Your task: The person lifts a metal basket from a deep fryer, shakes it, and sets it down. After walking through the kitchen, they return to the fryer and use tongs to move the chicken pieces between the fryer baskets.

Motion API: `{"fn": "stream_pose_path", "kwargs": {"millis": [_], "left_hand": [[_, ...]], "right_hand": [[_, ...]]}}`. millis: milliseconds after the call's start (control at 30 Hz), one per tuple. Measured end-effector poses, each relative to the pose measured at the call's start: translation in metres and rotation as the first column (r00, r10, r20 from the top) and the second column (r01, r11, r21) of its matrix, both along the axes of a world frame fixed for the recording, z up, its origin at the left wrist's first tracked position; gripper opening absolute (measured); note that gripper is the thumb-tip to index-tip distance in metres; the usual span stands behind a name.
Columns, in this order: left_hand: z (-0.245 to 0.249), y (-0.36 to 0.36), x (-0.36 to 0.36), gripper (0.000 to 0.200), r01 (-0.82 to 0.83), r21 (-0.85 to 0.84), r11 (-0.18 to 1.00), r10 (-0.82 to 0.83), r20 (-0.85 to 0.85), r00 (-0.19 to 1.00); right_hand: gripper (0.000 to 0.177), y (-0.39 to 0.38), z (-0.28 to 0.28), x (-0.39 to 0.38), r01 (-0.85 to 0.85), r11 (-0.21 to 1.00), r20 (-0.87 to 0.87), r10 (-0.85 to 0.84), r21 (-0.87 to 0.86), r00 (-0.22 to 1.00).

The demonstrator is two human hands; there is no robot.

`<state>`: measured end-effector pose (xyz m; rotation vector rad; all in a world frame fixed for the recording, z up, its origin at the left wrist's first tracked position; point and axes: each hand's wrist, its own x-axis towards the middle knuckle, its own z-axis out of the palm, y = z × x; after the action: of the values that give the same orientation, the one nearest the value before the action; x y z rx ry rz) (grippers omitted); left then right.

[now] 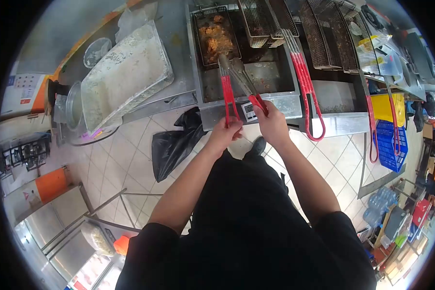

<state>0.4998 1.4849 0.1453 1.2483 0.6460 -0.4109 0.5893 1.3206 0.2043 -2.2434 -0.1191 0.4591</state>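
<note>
Pieces of fried food [212,38] lie in a wire basket [196,34] that sits in the fryer [275,104]. My left hand [224,137] is closed on the red handle [228,94] of this basket, near the fryer's front edge. Just to its right, my right hand [272,123] is wrapped round the red-gripped end of metal tongs [245,82]. The tongs point up and left, and their tips are by the near edge of the basket, close to the food. Whether they touch the food I cannot tell.
More wire baskets [258,21] with long red handles [307,87] stand on the right. A flour-dusted tray [130,72] and a clear bowl [97,52] are on the left counter. A black bag [174,145] lies on the floor, and a blue crate [390,145] stands at right.
</note>
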Motion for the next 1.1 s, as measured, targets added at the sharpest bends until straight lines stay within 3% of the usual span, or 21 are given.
{"fn": "stream_pose_path", "kwargs": {"millis": [133, 200, 267, 333, 400, 533, 567, 633, 800, 933, 1000, 1033, 1100], "left_hand": [[0.005, 0.020, 0.009, 0.030, -0.031, -0.194, 0.981, 0.026, -0.026, 0.999], [0.011, 0.033, 0.023, 0.033, -0.047, -0.261, 0.964, 0.032, -0.062, 0.998], [0.012, 0.045, 0.044, 0.031, -0.171, -0.643, 0.747, 0.165, -0.070, 0.984], [0.013, 0.046, 0.062, 0.026, -0.171, -0.648, 0.742, 0.131, -0.111, 0.985], [0.009, 0.046, 0.077, 0.027, -0.260, -0.652, 0.713, 0.088, -0.285, 0.955], [-0.020, 0.046, 0.063, 0.031, -0.202, -0.714, 0.670, 0.095, -0.188, 0.978], [-0.020, 0.045, 0.056, 0.031, -0.213, -0.640, 0.738, 0.096, -0.212, 0.972], [-0.026, 0.047, 0.046, 0.031, -0.201, -0.638, 0.744, 0.106, -0.184, 0.977], [0.012, 0.050, 0.049, 0.022, -0.239, -0.621, 0.746, 0.204, -0.128, 0.971], [0.050, 0.046, 0.041, 0.016, -0.287, -0.581, 0.762, 0.316, -0.052, 0.947], [0.063, 0.032, 0.032, 0.020, -0.262, -0.478, 0.838, 0.310, 0.023, 0.950], [0.074, 0.018, 0.025, 0.024, -0.326, -0.410, 0.852, 0.346, -0.028, 0.938], [0.083, -0.003, 0.004, 0.022, -0.341, -0.413, 0.845, 0.368, -0.014, 0.930]], "right_hand": [[0.043, 0.026, 0.006, 0.000, 0.050, 0.995, 0.029, -0.053, 0.084, 0.998], [0.043, 0.043, 0.013, 0.003, 0.101, 0.994, 0.007, -0.101, 0.039, 0.995], [0.042, 0.062, 0.035, 0.006, 0.143, 0.990, 0.002, -0.143, 0.012, 0.990], [0.041, 0.068, 0.037, 0.004, 0.145, 0.989, 0.033, -0.146, 0.024, 0.989], [0.039, 0.069, 0.055, -0.007, 0.110, 0.993, 0.081, -0.114, 0.049, 0.990], [0.041, 0.048, 0.085, -0.054, 0.081, 0.991, 0.107, -0.070, -0.105, 0.992], [0.041, 0.044, 0.092, -0.067, 0.097, 0.990, 0.107, -0.086, -0.106, 0.991], [0.043, 0.031, 0.103, -0.087, 0.129, 0.987, 0.003, -0.130, -0.100, 0.992], [0.045, -0.014, 0.107, -0.106, 0.055, 0.998, 0.010, -0.055, 0.001, 0.998], [0.046, -0.066, 0.115, -0.109, -0.099, 0.993, 0.111, 0.092, 0.062, 0.989], [0.049, -0.097, 0.124, -0.114, -0.199, 0.977, 0.125, 0.189, 0.074, 0.974], [0.051, -0.112, 0.129, -0.115, -0.241, 0.969, 0.081, 0.236, 0.049, 0.968], [0.052, -0.137, 0.132, -0.117, -0.292, 0.954, 0.111, 0.285, 0.062, 0.952]]}}
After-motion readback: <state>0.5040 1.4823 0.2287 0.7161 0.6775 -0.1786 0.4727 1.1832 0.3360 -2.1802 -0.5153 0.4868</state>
